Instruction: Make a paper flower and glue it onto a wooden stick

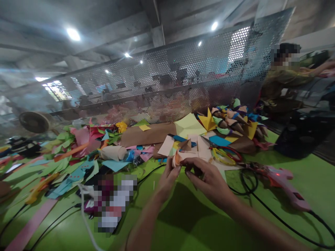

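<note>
Paper piece (177, 158) in hands (208, 177), glue gun (286, 186) right on table (193, 226), scraps (82, 136) left, scissors (214, 147) behind, screen (167, 82) beyond

A mesh screen (162, 71) crosses the room. At the screen's left end is a fan (35, 122); behind that end, a window (57, 91); above the screen, lamps (73, 34); beyond its right end, a person (280, 78).
</note>
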Demonstrator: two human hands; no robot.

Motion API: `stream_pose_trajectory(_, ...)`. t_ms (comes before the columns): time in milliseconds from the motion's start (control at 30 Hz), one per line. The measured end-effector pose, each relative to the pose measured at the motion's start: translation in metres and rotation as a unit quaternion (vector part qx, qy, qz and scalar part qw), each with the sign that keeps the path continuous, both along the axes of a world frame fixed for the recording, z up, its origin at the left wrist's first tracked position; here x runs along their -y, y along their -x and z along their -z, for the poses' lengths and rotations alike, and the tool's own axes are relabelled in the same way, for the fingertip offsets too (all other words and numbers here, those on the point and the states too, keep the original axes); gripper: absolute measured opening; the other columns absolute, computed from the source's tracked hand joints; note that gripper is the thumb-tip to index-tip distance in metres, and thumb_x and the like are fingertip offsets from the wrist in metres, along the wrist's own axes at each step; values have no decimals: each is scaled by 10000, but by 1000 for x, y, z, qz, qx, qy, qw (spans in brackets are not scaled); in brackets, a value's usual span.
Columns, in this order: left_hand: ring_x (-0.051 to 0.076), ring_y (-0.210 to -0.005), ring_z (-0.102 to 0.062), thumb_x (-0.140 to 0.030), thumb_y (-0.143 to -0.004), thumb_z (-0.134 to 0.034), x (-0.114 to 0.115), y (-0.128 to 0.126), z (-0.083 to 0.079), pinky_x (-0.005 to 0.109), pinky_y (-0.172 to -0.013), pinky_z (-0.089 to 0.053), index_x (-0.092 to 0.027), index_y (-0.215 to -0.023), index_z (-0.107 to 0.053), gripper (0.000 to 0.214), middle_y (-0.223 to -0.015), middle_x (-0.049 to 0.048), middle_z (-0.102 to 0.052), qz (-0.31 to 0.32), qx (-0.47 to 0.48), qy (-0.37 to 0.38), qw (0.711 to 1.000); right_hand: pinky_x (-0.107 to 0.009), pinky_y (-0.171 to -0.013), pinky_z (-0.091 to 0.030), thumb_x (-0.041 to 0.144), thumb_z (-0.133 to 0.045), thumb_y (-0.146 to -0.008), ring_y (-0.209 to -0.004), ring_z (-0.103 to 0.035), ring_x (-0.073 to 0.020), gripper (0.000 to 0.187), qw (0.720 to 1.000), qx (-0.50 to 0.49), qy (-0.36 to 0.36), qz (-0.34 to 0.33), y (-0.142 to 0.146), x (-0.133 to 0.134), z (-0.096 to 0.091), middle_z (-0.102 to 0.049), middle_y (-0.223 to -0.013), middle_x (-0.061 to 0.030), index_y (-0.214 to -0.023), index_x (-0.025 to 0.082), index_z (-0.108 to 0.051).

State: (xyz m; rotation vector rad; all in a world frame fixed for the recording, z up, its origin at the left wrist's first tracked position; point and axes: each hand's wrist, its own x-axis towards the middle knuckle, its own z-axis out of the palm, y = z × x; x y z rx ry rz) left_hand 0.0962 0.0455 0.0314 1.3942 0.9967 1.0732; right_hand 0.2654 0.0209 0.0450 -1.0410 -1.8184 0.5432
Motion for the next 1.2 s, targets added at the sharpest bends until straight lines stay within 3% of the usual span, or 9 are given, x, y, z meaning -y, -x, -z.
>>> stream_pose_trajectory(233,198,-935,-580,-487,-839,-620,-13,4,28,296,-835,-444,-203,-1388,-467,637,-1102,60,-660,-26,38,45,998,-256,-672,-471,150,-528,-909,-810,-630,-157,244,1000,-17,-19,10,-1,2,-2,-687,-984,-43,-1112,222,-643)
stream_pose_trajectory(367,202,-942,-575,-489,-802,-667,-18,4,37,288,-817,-439,-202,-1430,-420,734,-1110,65,-657,-40,56,65,996,-259,-713,-471,120,-541,-888,-863,-634,-164,246,999,-1,-40,-4,0,2,-3,-694,-974,-39,-1078,222,-659)
stream_pose_trajectory(533,210,-1015,-577,-469,-832,-637,-10,1,19,285,-873,-433,-200,-1310,-537,557,-1138,58,-666,-6,55,31,998,-268,-726,-472,116,-545,-866,-865,-633,-168,256,1000,0,-18,-3,1,3,-3,-701,-977,-39,-1070,216,-662)
stream_pose_trajectory(700,242,-1154,-568,-433,-843,-614,-1,0,2,323,-991,-414,-203,-1224,-582,445,-1211,58,-671,2,34,20,999,-245,-630,-452,150,-550,-860,-762,-607,-149,213,998,-39,39,-19,2,2,-3,-695,-912,-24,-1030,206,-666)
stream_pose_trajectory(833,263,-1248,-536,-437,-864,-588,0,1,1,359,-1063,-381,-202,-1245,-571,448,-1272,71,-658,11,12,20,1000,-248,-629,-449,166,-556,-851,-733,-593,-146,183,997,-52,56,-31,2,2,-3,-691,-874,-16,-990,201,-670)
stream_pose_trajectory(967,282,-1329,-481,-482,-861,-598,-1,2,3,381,-1103,-357,-184,-1374,-476,605,-1413,103,-573,13,-1,30,999,-271,-689,-475,160,-550,-854,-795,-616,-166,220,997,-43,54,-41,2,3,-3,-705,-920,-34,-1029,202,-677)
stream_pose_trajectory(1200,285,-1316,-494,-479,-869,-579,-1,1,4,377,-1102,-362,-193,-1367,-506,579,-1383,79,-601,-15,-4,26,1000,-321,-794,-496,174,-565,-869,-892,-646,-202,226,996,-52,61,-42,0,1,-4,-710,-954,-55,-1031,209,-718)
